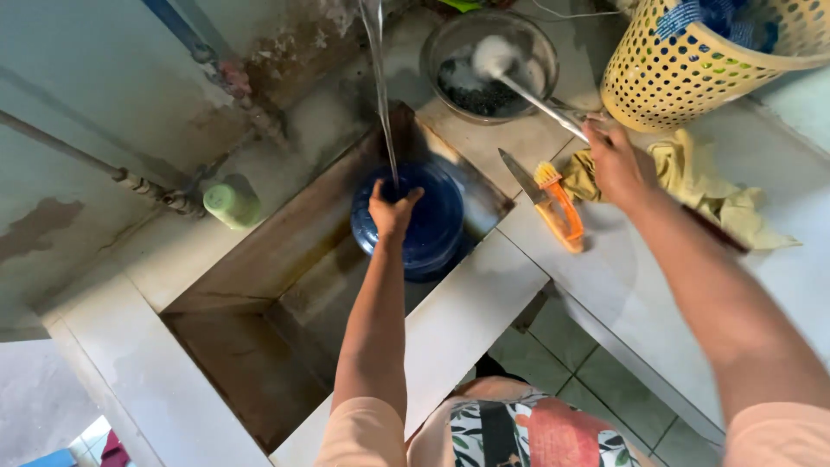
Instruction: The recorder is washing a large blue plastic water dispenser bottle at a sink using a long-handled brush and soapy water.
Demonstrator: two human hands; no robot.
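My left hand [392,210] reaches into a deep stained sink [259,294] and grips the near rim of a dark blue bowl [432,227] held under a thin stream of water [380,95]. My right hand [616,164] rests on the white counter [769,285] and grips the long metal handle of a ladle [527,91]. The ladle's round end lies in a clear glass bowl [450,43] that holds dark bits and water.
A knife [521,176] and an orange brush [560,207] lie on the counter by the sink edge. A yellow cloth [709,186] and a yellow perforated basket [692,65] sit at right. A green cup [230,201] stands left of the sink, near wall pipes [130,182].
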